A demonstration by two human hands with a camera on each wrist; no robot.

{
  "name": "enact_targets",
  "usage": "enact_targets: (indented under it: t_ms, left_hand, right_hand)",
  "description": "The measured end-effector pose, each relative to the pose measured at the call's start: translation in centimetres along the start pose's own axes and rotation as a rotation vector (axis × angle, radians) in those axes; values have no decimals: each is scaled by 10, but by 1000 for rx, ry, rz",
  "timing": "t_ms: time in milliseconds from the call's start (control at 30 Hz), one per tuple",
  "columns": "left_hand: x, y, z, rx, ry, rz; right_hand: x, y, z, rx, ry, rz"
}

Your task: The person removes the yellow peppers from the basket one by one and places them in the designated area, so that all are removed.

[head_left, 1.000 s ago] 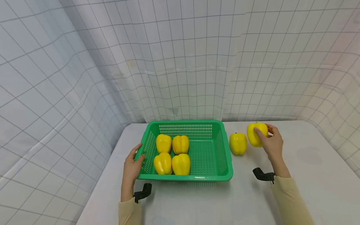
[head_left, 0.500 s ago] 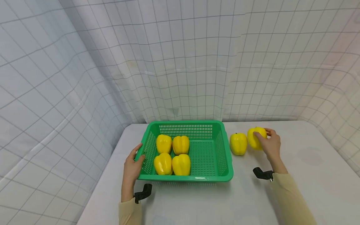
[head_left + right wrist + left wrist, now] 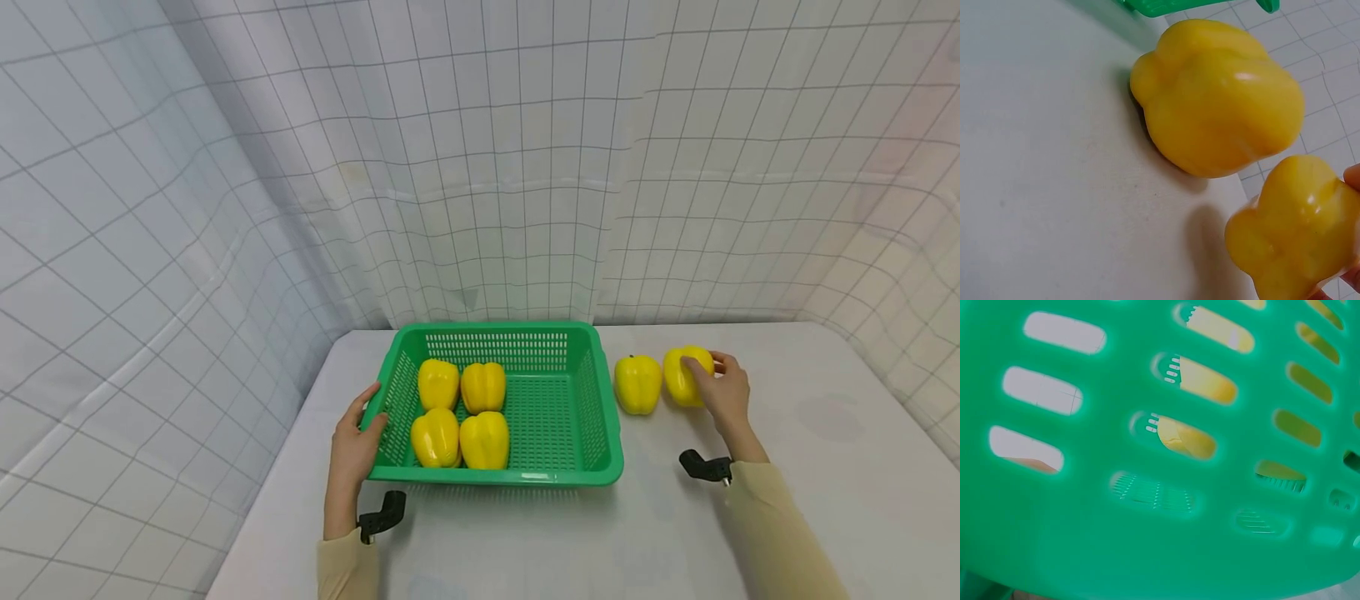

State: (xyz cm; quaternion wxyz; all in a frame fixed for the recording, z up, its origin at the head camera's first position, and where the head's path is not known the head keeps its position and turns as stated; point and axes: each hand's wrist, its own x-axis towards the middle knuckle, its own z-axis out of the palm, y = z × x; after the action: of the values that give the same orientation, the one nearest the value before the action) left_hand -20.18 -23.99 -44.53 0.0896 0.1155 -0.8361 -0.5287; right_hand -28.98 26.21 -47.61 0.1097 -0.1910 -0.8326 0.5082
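My right hand (image 3: 727, 393) pinches a yellow bell pepper (image 3: 685, 379), thumb on the near side and fingers at its right. In the right wrist view this bell pepper (image 3: 1297, 231) is at the lower right, with its shadow beside it; whether it touches the table I cannot tell. Just left of it a second yellow bell pepper (image 3: 638, 385) rests on the table. My left hand (image 3: 354, 442) grips the left rim of a green plastic basket (image 3: 495, 477). Several yellow bell peppers (image 3: 484, 440) sit in the basket's left half, in two rows.
The white table (image 3: 517, 550) ends at a grid-patterned white curtain (image 3: 480, 208) behind the basket, and curtains hang on both sides too. Black wrist cameras (image 3: 382, 517) stick out from both wrists. Slotted basket wall (image 3: 1085, 512) fills the left wrist view.
The right hand has lowered its bell pepper toward the table, beside the other loose one. My left hand has stayed on the basket rim.
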Motion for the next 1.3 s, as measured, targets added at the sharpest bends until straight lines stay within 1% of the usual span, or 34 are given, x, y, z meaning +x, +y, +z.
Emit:
enact_targets:
  t_ms: [267, 533, 867, 1000, 1167, 1300]
  left_hand:
    - [0, -1, 0, -4, -3, 0]
    - [1, -1, 1, 0, -7, 0]
    - [1, -1, 0, -12, -10, -1]
    - [1, -1, 0, -8, -11, 0]
    - [3, -2, 0, 14, -1, 14]
    - [3, -3, 0, 15, 5, 21]
  right_hand:
    - [1, 5, -1, -38, -64, 54]
    - [2, 9, 0, -32, -106, 99]
    - [1, 12, 1, -77, -150, 113]
    - [1, 13, 0, -83, -158, 119]
    - [1, 13, 1, -71, -148, 131]
    - [-2, 11, 3, -48, -120, 107]
